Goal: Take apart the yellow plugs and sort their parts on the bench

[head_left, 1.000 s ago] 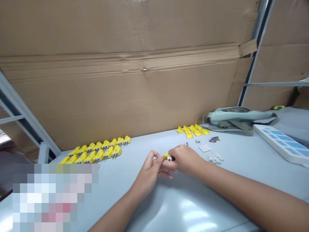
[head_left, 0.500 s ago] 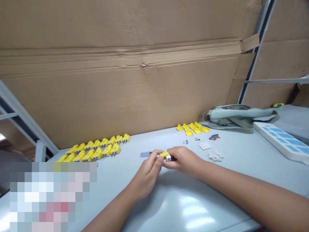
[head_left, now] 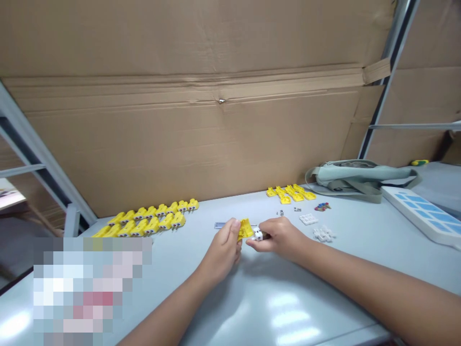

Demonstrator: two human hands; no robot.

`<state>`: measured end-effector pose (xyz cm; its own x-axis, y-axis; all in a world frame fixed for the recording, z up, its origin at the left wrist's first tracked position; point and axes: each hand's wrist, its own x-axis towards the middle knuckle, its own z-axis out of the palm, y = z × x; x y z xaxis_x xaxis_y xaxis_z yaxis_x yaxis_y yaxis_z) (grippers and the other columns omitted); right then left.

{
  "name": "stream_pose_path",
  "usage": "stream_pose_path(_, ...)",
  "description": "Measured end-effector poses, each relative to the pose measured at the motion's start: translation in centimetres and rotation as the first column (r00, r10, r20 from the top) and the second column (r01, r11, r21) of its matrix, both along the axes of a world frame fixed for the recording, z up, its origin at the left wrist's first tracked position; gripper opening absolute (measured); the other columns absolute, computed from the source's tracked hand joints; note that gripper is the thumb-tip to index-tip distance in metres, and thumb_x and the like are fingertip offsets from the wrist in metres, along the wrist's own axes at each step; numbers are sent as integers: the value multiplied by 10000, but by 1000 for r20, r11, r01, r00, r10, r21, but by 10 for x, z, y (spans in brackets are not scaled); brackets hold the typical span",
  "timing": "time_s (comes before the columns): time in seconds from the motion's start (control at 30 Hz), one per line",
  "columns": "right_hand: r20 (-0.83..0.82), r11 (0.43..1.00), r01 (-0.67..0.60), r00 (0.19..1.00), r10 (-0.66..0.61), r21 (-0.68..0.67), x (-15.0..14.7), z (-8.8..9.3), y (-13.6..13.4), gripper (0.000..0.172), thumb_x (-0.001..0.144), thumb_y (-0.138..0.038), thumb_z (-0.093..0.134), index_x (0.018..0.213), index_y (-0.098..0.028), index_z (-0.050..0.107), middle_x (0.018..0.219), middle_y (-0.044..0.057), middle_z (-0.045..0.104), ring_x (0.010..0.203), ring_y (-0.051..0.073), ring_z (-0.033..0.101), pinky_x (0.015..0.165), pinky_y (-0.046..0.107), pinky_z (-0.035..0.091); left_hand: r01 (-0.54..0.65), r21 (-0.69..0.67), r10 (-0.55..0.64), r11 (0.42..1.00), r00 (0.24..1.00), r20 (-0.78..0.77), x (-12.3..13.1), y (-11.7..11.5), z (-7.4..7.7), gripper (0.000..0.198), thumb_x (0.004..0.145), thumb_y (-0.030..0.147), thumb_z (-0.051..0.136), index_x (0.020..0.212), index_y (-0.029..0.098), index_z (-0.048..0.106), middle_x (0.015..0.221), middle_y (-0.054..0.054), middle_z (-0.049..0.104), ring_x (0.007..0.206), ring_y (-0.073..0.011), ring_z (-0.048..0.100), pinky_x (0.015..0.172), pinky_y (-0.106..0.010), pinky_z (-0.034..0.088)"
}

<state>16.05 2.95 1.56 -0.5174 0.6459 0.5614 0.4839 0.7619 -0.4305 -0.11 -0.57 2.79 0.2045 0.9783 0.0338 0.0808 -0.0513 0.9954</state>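
My left hand (head_left: 223, 247) pinches a small yellow plastic housing (head_left: 245, 228) just above the grey table (head_left: 288, 298). My right hand (head_left: 279, 238) is closed on a small white part (head_left: 258, 234) that sits against the housing's right end. Both hands meet at the middle of the table. A small screwdriver with a clear handle (head_left: 220, 225) lies just behind my left hand.
Two rows of finished yellow housings (head_left: 147, 221) lie at the left. More yellow pieces (head_left: 291, 193), screws (head_left: 288, 210), white parts (head_left: 317, 228) and coloured bits (head_left: 321, 207) lie at the right. A grey-green bag (head_left: 356, 177) and a blue-and-white board (head_left: 421, 214) sit far right. Cardboard walls the back.
The yellow housing has turned up on edge between my fingers, and the white part now shows at its right end. My hands shifted slightly; the screwdriver came into view behind them.
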Motion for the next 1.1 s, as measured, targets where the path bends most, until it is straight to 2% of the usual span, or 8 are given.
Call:
stream_pose_path(0.13, 16, 989, -39, 999, 42, -141, 5, 5, 2, 390, 782, -406, 524, 539, -184, 316, 495, -58, 345, 467, 65, 298, 461, 196, 236, 37, 166, 5, 985, 968, -250, -9, 1, 11, 378, 875, 465, 349, 609, 201, 398, 518, 54, 366, 485, -108, 345, 490, -223, 286)
stream_pose_path(0.27, -10, 961, -113, 993, 114, -252, 12, 12, 7, 314, 837, -403, 452, 628, -177, 386, 575, -44, 388, 522, 82, 350, 490, 199, 271, 95, 202, 20, 975, 864, -504, -16, 2, 7, 334, 867, 400, 380, 621, 202, 490, 622, 11, 487, 604, -162, 444, 562, -245, 319)
stream_pose_path(0.37, -74, 926, -148, 989, 131, -347, 13, 15, 7, 196, 845, -371, 459, 818, -177, 442, 626, -49, 405, 551, 91, 367, 517, 203, 301, 147, 221, 21, 964, 788, -616, -19, 3, 0, 216, 844, 324, 423, 712, 224, 561, 676, -5, 547, 700, -202, 491, 634, -259, 343)
stream_pose_path(0.47, -119, 909, -132, 989, 91, -396, 11, 16, 6, 225, 823, -362, 516, 929, -186, 423, 624, -64, 377, 554, 93, 359, 513, 199, 302, 194, 267, 22, 944, 770, -637, -21, 4, -2, 201, 829, 297, 444, 711, 224, 590, 752, -30, 567, 798, -224, 502, 721, -283, 360)
stream_pose_path(0.6, -104, 932, -122, 990, 92, -342, 9, 14, 7, 263, 801, -400, 556, 898, -186, 437, 665, -43, 425, 602, 102, 403, 542, 206, 335, 66, 325, 98, 943, 881, -463, -22, 8, -1, 174, 820, 323, 482, 779, 203, 600, 796, -34, 562, 773, -204, 513, 713, -287, 386)
stream_pose_path(0.7, -87, 982, -98, 993, 84, -162, 4, 10, 5, 228, 783, -368, 584, 842, -184, 463, 691, -25, 456, 608, 103, 415, 564, 218, 361, 3, 172, 23, 985, 989, -149, -17, 7, 1, 217, 760, 368, 594, 885, 190, 585, 824, -30, 587, 754, -182, 555, 675, -265, 424)
stream_pose_path(0.8, -100, 991, -133, 986, 136, 34, -2, 6, 0, 101, 785, -230, 569, 821, -188, 484, 765, 7, 501, 642, 107, 454, 607, 231, 402, 6, 36, -10, 999, 993, 118, -11, 4, 2, 343, 637, 344, 731, 897, 176, 584, 857, -42, 626, 725, -168, 588, 646, -251, 449)
stream_pose_path(1.1, -180, 979, -188, 963, 199, 75, -4, 8, -5, 145, 772, -194, 591, 917, -197, 582, 862, 47, 565, 702, 115, 548, 673, 253, 485, -7, -27, 13, 1000, 978, 206, -17, 9, -1, 275, 570, 276, 797, 769, 133, 673, 752, -56, 693, 716, -169, 626, 698, -270, 482)
